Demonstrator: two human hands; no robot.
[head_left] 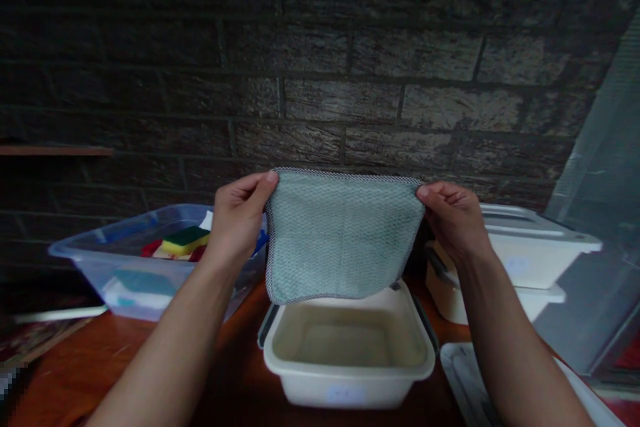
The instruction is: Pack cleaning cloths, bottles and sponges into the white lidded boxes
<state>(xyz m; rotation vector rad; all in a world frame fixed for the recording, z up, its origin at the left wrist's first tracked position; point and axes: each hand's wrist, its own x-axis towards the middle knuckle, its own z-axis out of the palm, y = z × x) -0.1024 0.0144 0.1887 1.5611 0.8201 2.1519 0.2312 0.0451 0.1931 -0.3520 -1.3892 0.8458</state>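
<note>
A light green cleaning cloth (345,233) with a black-and-white striped edge hangs spread out between my hands. My left hand (243,210) pinches its upper left corner, and my right hand (453,213) pinches the upper right one. Just below and in front of the cloth stands a white plastic box (350,377) with grey side handles, its lid off. It seems to hold a clear liquid, probably water. The cloth's lower edge overlaps the box's far rim in view; I cannot tell whether they touch.
On the left stands a clear plastic bin (145,280) with a yellow-green sponge (185,240) and other items. Stacked white lidded boxes (530,260) are at the right, with a white lid (463,373) nearer me. All rest on a brown wooden table (75,367) before a brick wall (320,80).
</note>
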